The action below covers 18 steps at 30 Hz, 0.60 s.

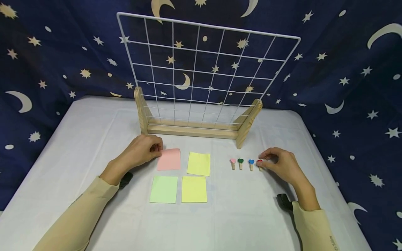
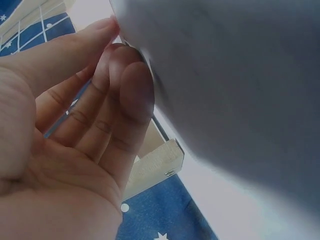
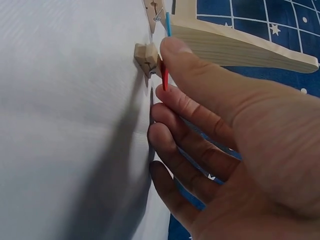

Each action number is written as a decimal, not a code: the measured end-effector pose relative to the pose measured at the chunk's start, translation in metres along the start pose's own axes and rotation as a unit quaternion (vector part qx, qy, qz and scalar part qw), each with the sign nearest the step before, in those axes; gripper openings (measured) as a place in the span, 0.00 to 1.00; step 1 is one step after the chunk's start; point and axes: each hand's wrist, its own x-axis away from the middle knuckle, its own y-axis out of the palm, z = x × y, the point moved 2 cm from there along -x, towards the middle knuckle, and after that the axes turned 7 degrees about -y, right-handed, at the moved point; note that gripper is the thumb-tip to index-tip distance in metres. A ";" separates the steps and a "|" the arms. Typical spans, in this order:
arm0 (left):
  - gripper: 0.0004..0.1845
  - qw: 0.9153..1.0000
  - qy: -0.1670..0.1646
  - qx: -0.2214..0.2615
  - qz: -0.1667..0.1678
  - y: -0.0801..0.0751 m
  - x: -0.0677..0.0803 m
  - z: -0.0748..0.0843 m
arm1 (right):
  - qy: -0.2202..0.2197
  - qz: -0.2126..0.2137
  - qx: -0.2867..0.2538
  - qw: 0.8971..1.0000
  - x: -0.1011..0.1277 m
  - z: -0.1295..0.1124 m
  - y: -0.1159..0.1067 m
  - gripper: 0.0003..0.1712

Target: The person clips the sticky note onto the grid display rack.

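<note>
At the left, my left hand (image 1: 142, 149) pinches the upper left corner of a pink sticky note (image 1: 170, 161) between thumb and fingers. In the left wrist view the left hand (image 2: 85, 115) has its thumb and index fingertips together, and the note is hidden there. My right hand (image 1: 283, 166) holds a small wooden clothespin with a red heart (image 3: 165, 76), thumb on one side and index finger on the other. Beside it, in a row to the left, stand clothespins with a blue heart (image 1: 251, 162), a green heart (image 1: 240, 161) and a pink heart (image 1: 233, 161).
Behind the notes stands a white wire grid (image 1: 205, 71) in a wooden base (image 1: 191, 131). Near the pink note lie two yellow sticky notes, an upper one (image 1: 199, 164) and a lower one (image 1: 194, 189), and a green note (image 1: 164, 189). A white cloth covers the table (image 1: 238, 216).
</note>
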 end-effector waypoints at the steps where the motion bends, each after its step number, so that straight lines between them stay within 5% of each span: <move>1: 0.12 1.000 0.000 0.001 0.000 0.000 0.000 0.000 | 0.000 -0.001 -0.001 1.000 0.000 0.000 0.000 0.16; 18: 0.10 1.000 0.000 0.013 -0.002 0.000 0.001 0.000 | -0.011 0.009 -0.010 1.000 -0.001 0.001 0.002 0.12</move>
